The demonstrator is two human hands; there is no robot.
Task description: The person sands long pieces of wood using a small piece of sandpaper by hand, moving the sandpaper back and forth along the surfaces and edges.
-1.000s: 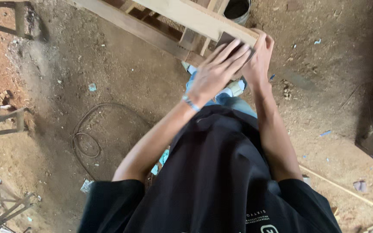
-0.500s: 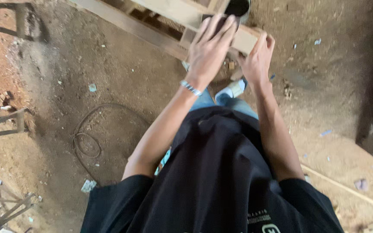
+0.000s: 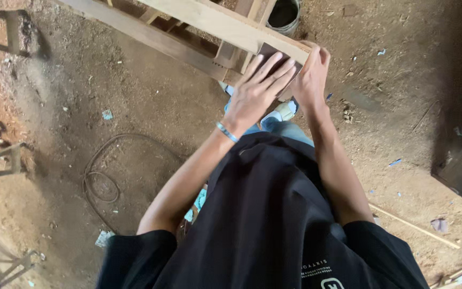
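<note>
left hand (image 3: 258,91): flat on the sanding pad (image 3: 271,56), at the wooden frame (image 3: 225,27) end
right hand (image 3: 311,75): just right, touching frame
bucket (image 3: 284,12): beyond both
cable (image 3: 102,176): well left, on dirt floor (image 3: 151,107)

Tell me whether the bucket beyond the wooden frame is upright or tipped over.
Upright: the bucket stands on the dirt floor with its round mouth facing up. Its dark inside does not show whether it is full.
</note>
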